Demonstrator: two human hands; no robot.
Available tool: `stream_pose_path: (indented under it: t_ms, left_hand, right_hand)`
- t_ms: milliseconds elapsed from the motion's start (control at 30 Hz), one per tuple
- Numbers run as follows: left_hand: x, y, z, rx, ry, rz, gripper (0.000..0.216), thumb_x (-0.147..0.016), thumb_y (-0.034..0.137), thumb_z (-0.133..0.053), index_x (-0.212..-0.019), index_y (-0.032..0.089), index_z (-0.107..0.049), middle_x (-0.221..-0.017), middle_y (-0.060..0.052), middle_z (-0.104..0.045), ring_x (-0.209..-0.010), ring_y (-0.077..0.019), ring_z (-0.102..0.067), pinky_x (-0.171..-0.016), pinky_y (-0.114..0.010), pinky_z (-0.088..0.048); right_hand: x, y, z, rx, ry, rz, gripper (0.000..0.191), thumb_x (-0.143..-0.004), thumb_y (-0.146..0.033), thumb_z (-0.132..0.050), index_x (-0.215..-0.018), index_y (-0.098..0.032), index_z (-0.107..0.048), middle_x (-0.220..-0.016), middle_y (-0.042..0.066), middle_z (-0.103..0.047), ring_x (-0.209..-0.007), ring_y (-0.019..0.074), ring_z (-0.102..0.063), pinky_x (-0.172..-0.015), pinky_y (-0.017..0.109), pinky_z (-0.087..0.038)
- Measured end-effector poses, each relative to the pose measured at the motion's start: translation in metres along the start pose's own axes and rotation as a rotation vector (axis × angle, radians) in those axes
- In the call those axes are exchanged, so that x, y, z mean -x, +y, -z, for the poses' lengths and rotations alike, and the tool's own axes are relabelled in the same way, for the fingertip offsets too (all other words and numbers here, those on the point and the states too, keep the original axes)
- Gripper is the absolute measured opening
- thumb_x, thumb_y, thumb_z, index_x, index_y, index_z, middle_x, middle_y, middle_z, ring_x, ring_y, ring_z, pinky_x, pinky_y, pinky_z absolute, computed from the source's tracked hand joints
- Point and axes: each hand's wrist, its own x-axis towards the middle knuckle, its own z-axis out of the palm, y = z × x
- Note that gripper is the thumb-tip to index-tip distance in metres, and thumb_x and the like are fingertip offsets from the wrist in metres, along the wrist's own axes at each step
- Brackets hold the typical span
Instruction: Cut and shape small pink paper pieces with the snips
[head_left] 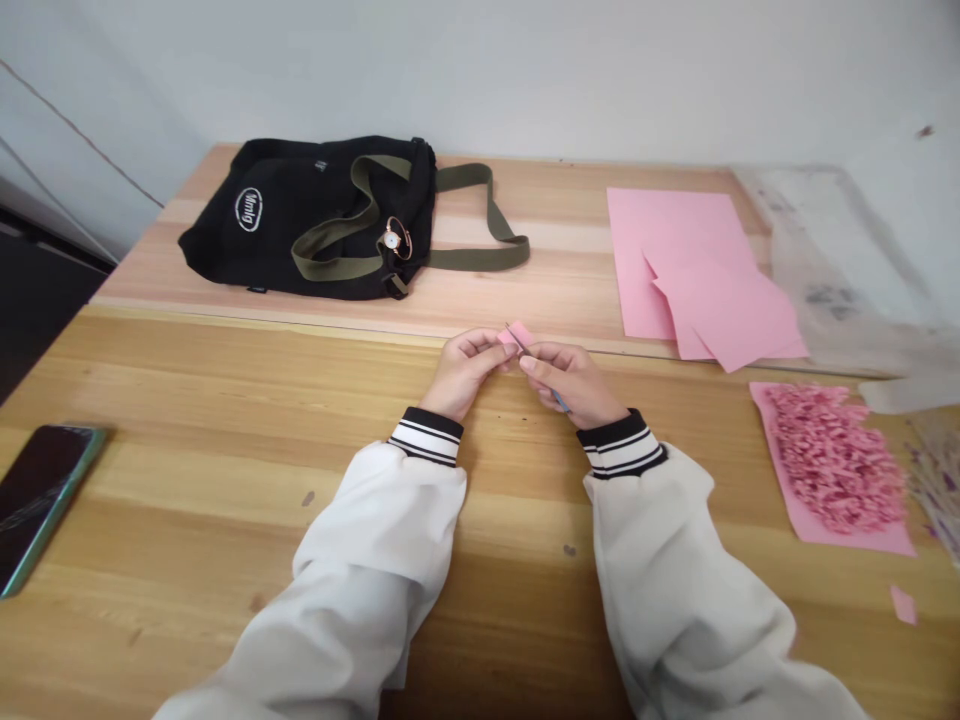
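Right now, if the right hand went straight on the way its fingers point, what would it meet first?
Probably the small pink paper piece pinched by the left hand; the right hand, gripping a thin tool, seems to touch it.

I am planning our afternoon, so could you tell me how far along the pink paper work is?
Done: a heap of curled pink bits lies on a pink sheet. In hand: the left hand pinches one small pink piece while the right hand holds a thin tool to it. Left, seemingly: large pink sheets at the back.
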Motion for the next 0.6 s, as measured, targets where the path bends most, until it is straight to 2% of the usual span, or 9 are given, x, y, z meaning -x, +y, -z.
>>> stream_pose_path:
  t_ms: [600]
  left_hand:
    - [0.0, -0.0006, 0.0006, 0.013, -0.003, 0.004, 0.026, -0.054, 0.028, -0.084, -0.064, 0.014, -0.065, -0.058, 0.002, -0.063, -0.054, -0.0056, -0.051, -0.06, -0.023, -0.041]
  right_hand:
    - [-0.0003, 0.0001, 0.0007, 0.004, 0.002, -0.004, 0.038, -0.068, -0.05, -0.075, -0.078, -0.014, -0.064, -0.046, -0.009, -0.038, -0.036, 0.0018, -0.024, -0.032, 0.017, -0.013]
